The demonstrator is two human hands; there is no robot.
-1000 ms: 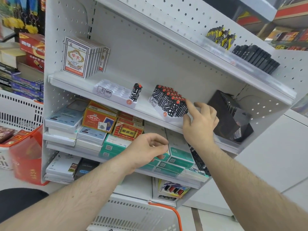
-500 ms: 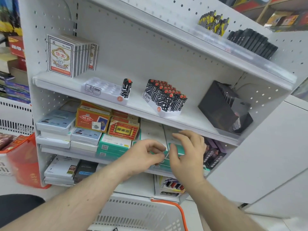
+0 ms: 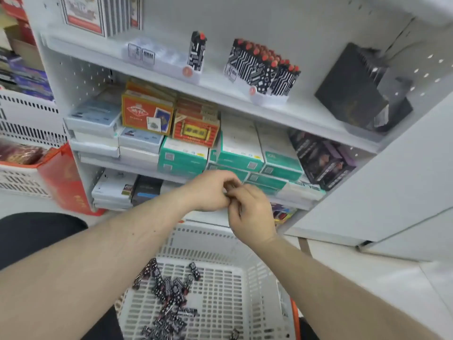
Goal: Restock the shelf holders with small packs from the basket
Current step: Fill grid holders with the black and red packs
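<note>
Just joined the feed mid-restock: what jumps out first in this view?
Two hands meet at centre frame, left hand and right hand, fingers together; what they hold is hidden. Below them the white basket holds loose black-and-white packs. Above, one shelf holder is full, the other nearly bare.

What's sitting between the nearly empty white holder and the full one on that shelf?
Nothing: bare white shelf separates the nearly empty holder from the full holder, in the head view.

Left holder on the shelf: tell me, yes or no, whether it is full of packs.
No. The left holder carries just one pack at its right end, while the right holder is nearly packed.
</note>
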